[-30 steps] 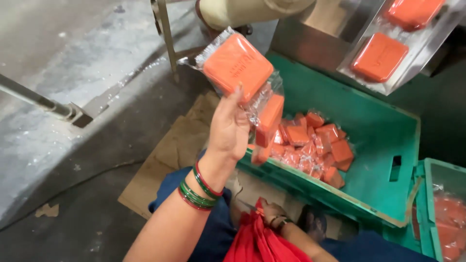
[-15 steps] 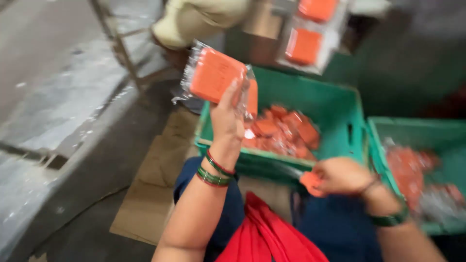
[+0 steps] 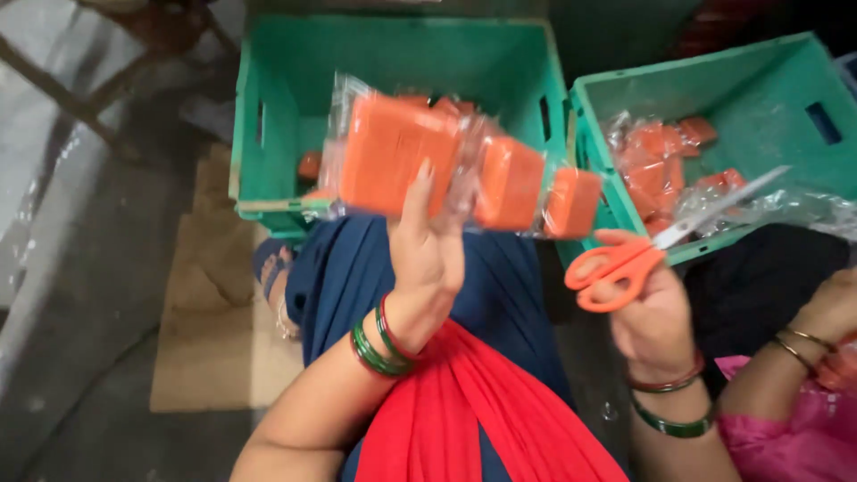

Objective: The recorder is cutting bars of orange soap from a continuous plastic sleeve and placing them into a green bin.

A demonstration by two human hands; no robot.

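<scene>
My left hand [image 3: 424,259] holds up a strip of clear plastic packets [image 3: 446,165], each with an orange block inside; three blocks show side by side. My right hand [image 3: 652,312] grips a pair of orange-handled scissors [image 3: 656,245], blades pointing up and to the right, just right of the strip's last packet. Both wrists wear green and red bangles. The strip hangs in front of a green crate [image 3: 259,134].
A second green crate [image 3: 768,80] at the right holds more wrapped orange packets [image 3: 661,161]. Another person's arm with a pink sleeve [image 3: 803,357] is at the lower right. Flat cardboard [image 3: 214,312] lies on the floor at the left. Red and blue cloth covers my lap.
My view has tilted down over the crates. My right hand came up with the scissors beside the strip. The strip in my left hand now hangs sideways, showing three blocks.
</scene>
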